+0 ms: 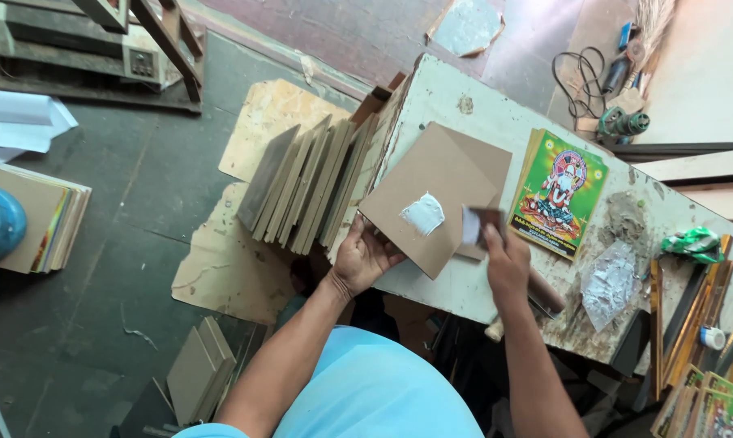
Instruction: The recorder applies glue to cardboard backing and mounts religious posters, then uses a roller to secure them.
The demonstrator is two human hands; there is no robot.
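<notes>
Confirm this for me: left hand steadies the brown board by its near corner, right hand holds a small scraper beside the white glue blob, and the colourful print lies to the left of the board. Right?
Not quite. The head view shows the colourful print to the right of the brown board, not left. The rest stands: left hand at the near corner, right hand holding the small scraper beside the white glue blob.

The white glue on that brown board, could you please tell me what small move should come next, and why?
Probably drawing the small spreader card in the right hand leftward across the white glue blob. The glue sits in one unspread lump on the brown board, the left hand grips the board's lower edge, and the card's edge is beside the blob.
</notes>
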